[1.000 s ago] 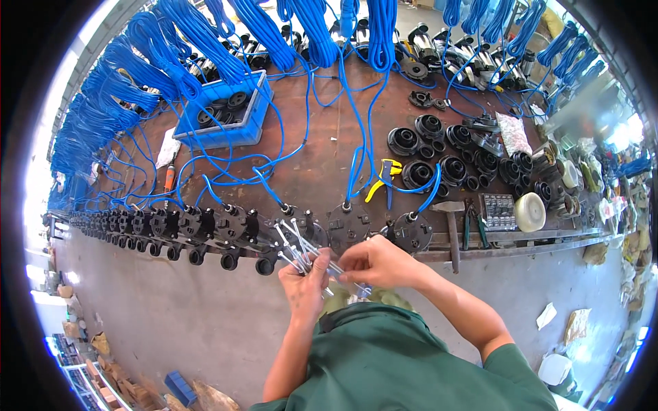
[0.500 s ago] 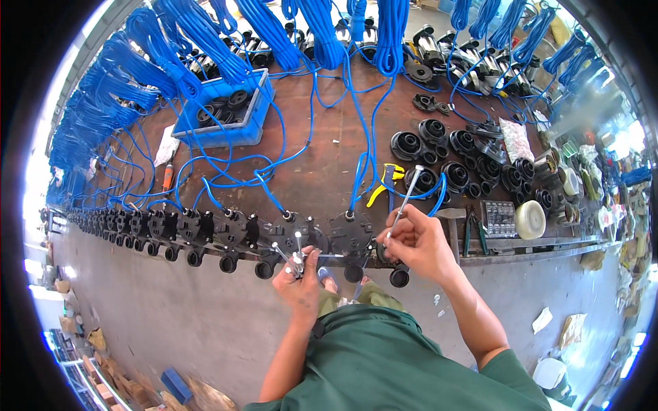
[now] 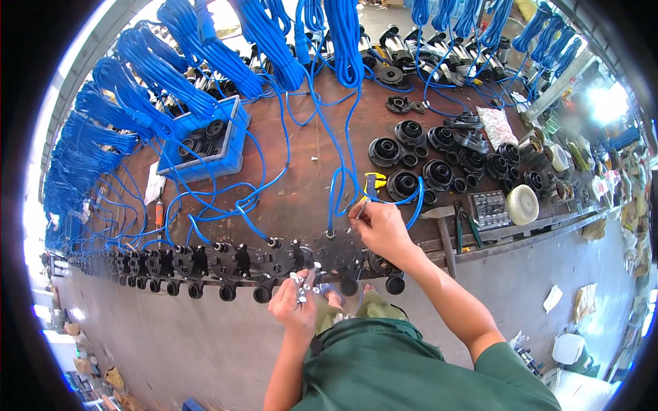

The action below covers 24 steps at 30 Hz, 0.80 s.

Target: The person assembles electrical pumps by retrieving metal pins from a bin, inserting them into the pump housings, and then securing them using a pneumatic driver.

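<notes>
My left hand (image 3: 293,306) is closed round several long metal screws (image 3: 302,288), their pale heads sticking out above the fingers. It is held in front of the bench edge, beside a row of black round pump covers (image 3: 284,257). My right hand (image 3: 382,229) pinches a thin long screw, mostly hidden by the fingers, over the black cover (image 3: 337,252) nearest it. A blue cable (image 3: 334,198) runs into the top of that cover. Just beyond the right hand lies a yellow-handled wire stripper (image 3: 374,182).
Along the bench (image 3: 301,144) stand a blue crate (image 3: 233,161) of black parts and a cluster of black pump housings (image 3: 411,154). To the right lie a hammer (image 3: 445,236), green-handled pliers (image 3: 470,227) and a white roll (image 3: 523,204). Bundled blue cables (image 3: 267,41) hang above.
My right hand has moved left and lowered the long screw towards the black cover. My left hand stays by the bench edge with its screws. The whole view has shifted slightly.
</notes>
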Each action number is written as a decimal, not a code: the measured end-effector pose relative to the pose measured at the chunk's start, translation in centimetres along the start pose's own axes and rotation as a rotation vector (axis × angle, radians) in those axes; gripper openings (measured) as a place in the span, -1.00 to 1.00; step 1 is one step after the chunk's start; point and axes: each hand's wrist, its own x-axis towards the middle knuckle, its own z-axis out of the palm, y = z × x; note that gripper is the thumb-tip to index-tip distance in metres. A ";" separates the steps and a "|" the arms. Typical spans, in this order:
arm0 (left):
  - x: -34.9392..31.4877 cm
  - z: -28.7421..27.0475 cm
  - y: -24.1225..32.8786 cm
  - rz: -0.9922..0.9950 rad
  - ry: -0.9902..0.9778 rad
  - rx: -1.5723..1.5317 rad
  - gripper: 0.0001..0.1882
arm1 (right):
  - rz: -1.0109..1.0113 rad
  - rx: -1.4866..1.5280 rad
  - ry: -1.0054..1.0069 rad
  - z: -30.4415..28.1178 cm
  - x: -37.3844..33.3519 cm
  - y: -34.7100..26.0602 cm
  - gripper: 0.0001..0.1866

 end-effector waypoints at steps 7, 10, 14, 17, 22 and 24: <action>0.9 1.1 1.3 -0.009 -0.229 0.041 -0.82 | -0.189 -0.200 -0.073 0.5 1.2 0.6 -0.93; 0.5 0.9 0.2 -0.052 -0.262 0.035 -0.83 | -0.160 -0.290 -0.240 0.8 0.9 1.3 -0.80; 0.8 -1.7 1.6 -0.435 -0.405 -0.138 -0.86 | -0.164 -0.202 -0.096 -1.5 -0.9 -2.3 -0.51; 1.8 -5.2 3.3 -1.125 -0.488 -0.796 -0.78 | -0.100 -0.194 0.067 -2.4 -2.5 -5.8 -0.58; 0.7 -6.2 2.5 -1.123 -0.522 -1.456 -0.54 | -0.063 0.068 -0.139 -1.3 -3.8 -8.6 -0.47; 1.2 -6.1 3.0 -1.122 -0.580 -1.478 -0.48 | -0.020 0.166 -0.413 -0.9 -4.6 -10.4 -0.14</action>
